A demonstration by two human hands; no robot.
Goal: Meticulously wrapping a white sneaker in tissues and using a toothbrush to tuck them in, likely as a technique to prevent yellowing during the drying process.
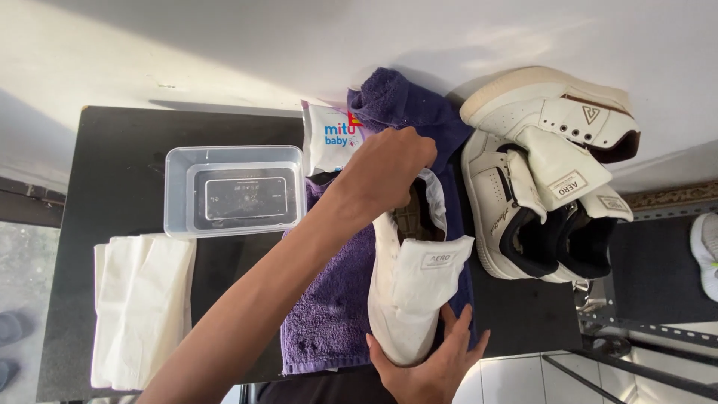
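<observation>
White leather sneaker [407, 288] held on a purple terry towel [333, 299] atop the black table [112, 179].

It looked light but stiff-soled, best gripped at toe and collar. The left hand [389, 168] was curled closed over the shoe's opening, arm reaching diagonally across; the right hand [434, 366], fingers spread, cupped the toe from below. Spare white sneakers [546, 172] lay just beside.

On the table [112, 150] in front of me, a towel [336, 299] lies in the middle with a shoe [411, 292] on it. My left hand [389, 168] is at the shoe's opening, my right hand [434, 366] under its near end. Left of the towel sits a container [233, 191], nearer me a stack of cloths [142, 307]. Behind the towel lies a wipes pack [329, 135]. To the right, two shoes [546, 172] are piled together.
</observation>
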